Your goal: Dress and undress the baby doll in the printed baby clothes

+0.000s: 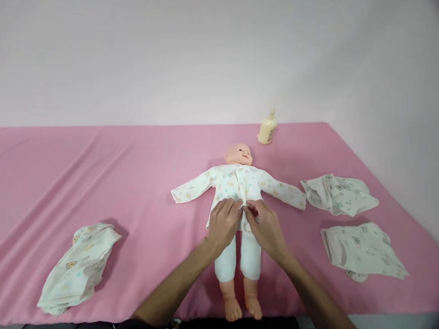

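Observation:
A baby doll (239,155) lies on its back with its feet toward me. It wears a white patterned baby shirt (229,181) with both sleeves stretched out sideways, and its legs are in white pants (251,255). My left hand (224,220) and my right hand (266,226) meet at the lower front of the shirt. The fingers of each are pinched on the shirt's front edges near the middle. What exactly lies between the fingertips is small and partly hidden by the hands.
A pink sheet (157,180) covers the table. A pale yellow pump bottle (267,130) stands beyond the doll's head, near the wall. Folded patterned baby clothes lie around: one garment (80,265) at the left, and two more, an upper (341,194) and a lower (364,251), at the right.

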{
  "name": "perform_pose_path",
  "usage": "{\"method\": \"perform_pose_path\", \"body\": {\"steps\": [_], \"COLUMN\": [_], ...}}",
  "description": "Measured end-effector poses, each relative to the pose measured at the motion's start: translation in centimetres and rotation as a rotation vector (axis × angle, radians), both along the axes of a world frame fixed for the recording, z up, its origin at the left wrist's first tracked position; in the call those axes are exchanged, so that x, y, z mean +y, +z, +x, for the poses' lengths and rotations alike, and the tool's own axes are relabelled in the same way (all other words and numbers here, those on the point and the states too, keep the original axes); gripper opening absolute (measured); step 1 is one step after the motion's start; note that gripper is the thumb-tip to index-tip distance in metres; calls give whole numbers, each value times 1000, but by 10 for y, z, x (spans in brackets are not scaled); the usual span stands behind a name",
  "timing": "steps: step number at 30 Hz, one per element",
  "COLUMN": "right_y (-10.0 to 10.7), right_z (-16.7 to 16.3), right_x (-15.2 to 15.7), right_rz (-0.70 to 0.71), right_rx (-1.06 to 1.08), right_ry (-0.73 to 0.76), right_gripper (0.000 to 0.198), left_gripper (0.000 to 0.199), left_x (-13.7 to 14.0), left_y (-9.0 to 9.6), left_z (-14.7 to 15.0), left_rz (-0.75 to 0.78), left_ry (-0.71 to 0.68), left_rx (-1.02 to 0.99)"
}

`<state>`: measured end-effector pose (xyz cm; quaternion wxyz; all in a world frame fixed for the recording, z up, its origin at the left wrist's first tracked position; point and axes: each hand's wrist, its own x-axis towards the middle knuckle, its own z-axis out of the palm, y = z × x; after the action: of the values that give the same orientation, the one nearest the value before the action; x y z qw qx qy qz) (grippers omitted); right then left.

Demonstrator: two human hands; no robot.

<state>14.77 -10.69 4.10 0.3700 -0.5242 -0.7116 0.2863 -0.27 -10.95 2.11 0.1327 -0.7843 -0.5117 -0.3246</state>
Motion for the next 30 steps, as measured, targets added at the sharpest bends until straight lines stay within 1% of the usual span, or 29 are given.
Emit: {"method": "perform_pose_path", "body": {"steps": [4, 9, 11, 13, 15, 17, 21, 25, 30], "right_y": [1, -2, -4, -6, -5, -3, 1, -5, -14], "right_z": [-1, 1, 2, 3, 4, 5, 5, 4, 5], "right_x": [-2, -6, -5, 0, 6, 11, 15, 13, 14], "right_rz": [-8, -38, -97, -190, -267, -299, -313, -326, -243], "right_rx": [67, 143, 224, 341, 431, 466, 483, 482, 404], "right_ry": [15, 3, -23, -39, -19, 11, 28, 21, 58], "right_gripper": [21, 29, 29, 30, 30, 30, 29, 29, 24], "left_gripper": [13, 15, 15, 14, 13, 13, 13, 15, 15], "left_x": [-1, -1, -1, -1, -1, -1, -1, -1, -1], "left_y": [-1, -1, -1, -2, -2, -3, -4, -5, -4], "left_z": [0, 0, 0, 0, 0, 0, 0, -1, 0], "left_rz": [2, -6, 4, 17, 27, 37, 23, -4, -63], "left_ry": [-6, -1, -1, -7, -13, -19, -40, -36, -49], "left_rx": [-15, -25, -27, -31, -44, -62, -80, -157, -252]}}
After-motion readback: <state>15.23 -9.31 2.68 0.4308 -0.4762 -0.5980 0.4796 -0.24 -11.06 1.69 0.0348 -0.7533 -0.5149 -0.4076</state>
